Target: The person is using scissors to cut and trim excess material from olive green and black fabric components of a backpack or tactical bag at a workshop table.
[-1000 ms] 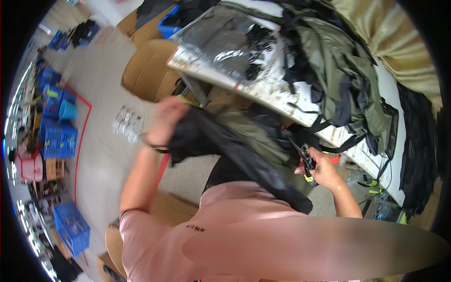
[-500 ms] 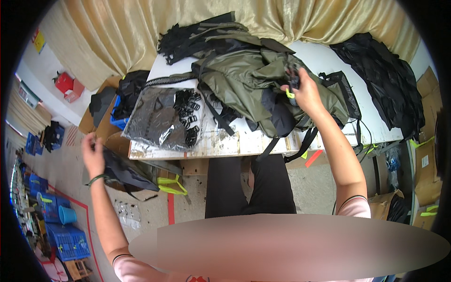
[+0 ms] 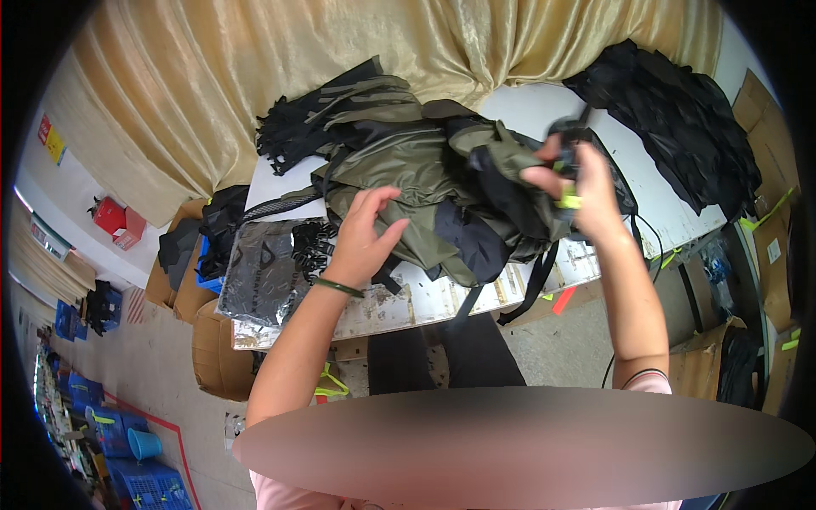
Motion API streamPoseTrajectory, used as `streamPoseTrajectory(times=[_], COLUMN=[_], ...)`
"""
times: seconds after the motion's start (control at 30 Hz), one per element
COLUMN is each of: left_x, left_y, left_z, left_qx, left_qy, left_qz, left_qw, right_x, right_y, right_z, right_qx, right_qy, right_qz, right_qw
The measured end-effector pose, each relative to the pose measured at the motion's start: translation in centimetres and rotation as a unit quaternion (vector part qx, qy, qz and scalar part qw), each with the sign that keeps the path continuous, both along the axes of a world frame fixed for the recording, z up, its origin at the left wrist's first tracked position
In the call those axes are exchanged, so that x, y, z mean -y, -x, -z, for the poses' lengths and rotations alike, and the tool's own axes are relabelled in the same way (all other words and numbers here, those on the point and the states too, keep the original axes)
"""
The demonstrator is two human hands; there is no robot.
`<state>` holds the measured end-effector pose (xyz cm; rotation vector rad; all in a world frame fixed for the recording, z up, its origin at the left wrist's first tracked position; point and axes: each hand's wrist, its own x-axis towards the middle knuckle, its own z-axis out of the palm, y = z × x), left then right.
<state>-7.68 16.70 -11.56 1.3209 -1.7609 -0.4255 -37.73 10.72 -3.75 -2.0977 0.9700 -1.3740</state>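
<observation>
A crumpled olive-green fabric bag [image 3: 395,170] with black panels and straps lies across the table. Over its left side reaches my left hand [image 3: 364,234], fingers apart and holding nothing. My right hand [image 3: 591,191] is closed on a small dark object [image 3: 571,140] with a yellow-green part, beside the bag's right side. Motion smears that object, so its kind cannot be made out. Near my left wrist, a clear plastic bag [image 3: 263,272] of dark pieces and black buckles [image 3: 313,242] lie on the table.
A stack of black and olive fabric strips [image 3: 340,110] lies at the back left, a black fabric pile [image 3: 671,123] at the back right. Cardboard boxes [image 3: 223,353] stand left of the white table [image 3: 374,314]. Blue crates [image 3: 149,484] stand on the floor farther left.
My left hand has swung from beyond the table's left edge to above the olive bag. The dark piece below it no longer shows there. My right hand has shifted right and slightly down.
</observation>
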Motion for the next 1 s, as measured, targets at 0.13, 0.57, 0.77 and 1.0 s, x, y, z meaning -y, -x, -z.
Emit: streamPoseTrajectory(times=[0.13,0.57,0.77,1.0], left_x=[3.1,-1.1,-9.5,-19.9], left_y=[5.6,10.9,4.7,2.3], left_z=[-0.9,-4.1,-12.9,-17.0], left_qx=[0.05,-0.294,-0.204,0.085], left_qy=[0.087,-0.019,0.206,0.247], left_qz=[0.036,0.206,0.105,-0.048], left_qw=[0.994,0.933,0.951,0.964], right_x=[-2.4,-7.2,-3.1,-6.1], right_y=[6.4,14.3,20.6,10.0], right_z=[-4.2,-11.0,-10.0,-8.6], right_qx=[0.208,0.377,0.251,0.241], right_qy=[-0.097,0.01,0.06,0.004], right_qz=[-0.08,-0.333,-0.134,-0.166], right_qw=[0.97,0.864,0.957,0.956])
